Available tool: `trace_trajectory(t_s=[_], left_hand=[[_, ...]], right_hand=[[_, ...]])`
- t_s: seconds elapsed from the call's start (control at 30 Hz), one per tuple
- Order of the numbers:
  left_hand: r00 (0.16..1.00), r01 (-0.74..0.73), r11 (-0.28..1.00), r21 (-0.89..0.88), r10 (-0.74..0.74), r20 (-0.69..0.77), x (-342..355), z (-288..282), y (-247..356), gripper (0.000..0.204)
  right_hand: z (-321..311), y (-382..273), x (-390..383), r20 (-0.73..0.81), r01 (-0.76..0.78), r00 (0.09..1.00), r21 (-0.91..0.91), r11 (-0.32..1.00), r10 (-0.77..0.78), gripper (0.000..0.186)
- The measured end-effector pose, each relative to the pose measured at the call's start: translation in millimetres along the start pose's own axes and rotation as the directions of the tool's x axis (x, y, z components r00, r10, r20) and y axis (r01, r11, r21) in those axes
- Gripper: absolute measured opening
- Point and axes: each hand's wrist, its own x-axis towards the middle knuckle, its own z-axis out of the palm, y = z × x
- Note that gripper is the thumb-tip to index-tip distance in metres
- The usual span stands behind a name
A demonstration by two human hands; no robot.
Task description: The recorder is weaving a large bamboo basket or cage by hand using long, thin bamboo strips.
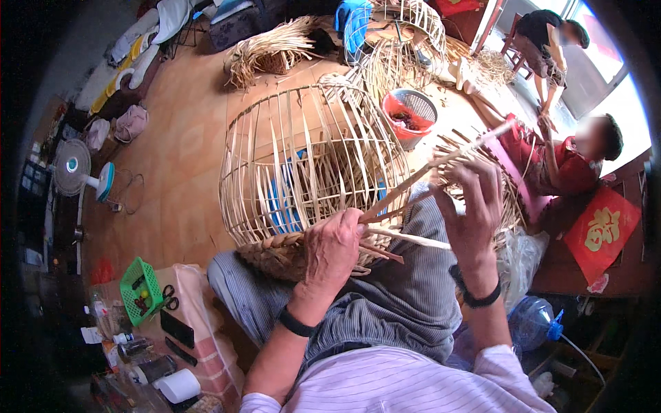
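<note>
Half-woven bamboo basket (310, 165) lies on its side across the person's lap, woven base band toward the body, bare upright ribs fanning away over the floor (179, 193).

Left hand (334, 251) clenched on the woven base edge, pinning a bundle of loose bamboo strips (406, 193) where they leave the weave. Right hand (471, 206) grasps the same strips further out, fingers curled round them, long ends running up to the right.

Judgement: good weaving here needs the left thumb to hold the last crossing tight while the right feeds one strip flat, not twisted, behind the next rib. Keep tension even; a sharp bend may split the strip.

Around: red bucket (407, 117) beyond the basket, green crate (140, 289) and scissors (169, 296) at lower left, standing fan (76, 168) far left.
</note>
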Motion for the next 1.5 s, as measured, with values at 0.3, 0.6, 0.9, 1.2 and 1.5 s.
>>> trace_trajectory(t_s=[0.3, 0.6, 0.9, 1.2, 1.5], left_hand=[[1.000, -0.007, 0.999, -0.050, 0.008, 0.021, 6.1, 0.6, -1.5, 0.023], [0.997, -0.061, 0.994, -0.085, 0.058, -0.040, 0.0, 11.4, -15.0, 0.061], [0.978, -0.140, 0.990, -0.002, 0.138, -0.159, 0.3, 22.8, -17.6, 0.053], [0.985, -0.057, 0.998, 0.039, 0.063, -0.162, 3.1, 24.1, -12.2, 0.035], [0.986, 0.080, 0.994, -0.068, -0.089, -0.138, 6.4, 26.5, -5.2, 0.037]], right_hand=[[53.4, -22.8, -72.9, 0.750, -0.793, 0.604, 0.600, 0.109, 0.269, 0.039], [101.2, 25.5, 4.6, 0.802, -0.796, 0.526, 0.582, -0.168, 0.284, 0.026], [122.8, 29.7, 44.0, 0.770, -0.660, 0.636, 0.517, 0.545, 0.041, 0.026], [148.2, 16.4, 26.9, 0.555, -0.161, 0.832, 0.257, 0.953, -0.009, 0.015], [122.5, 12.1, 16.4, 0.657, -0.618, 0.735, 0.548, 0.564, 0.167, 0.025]])
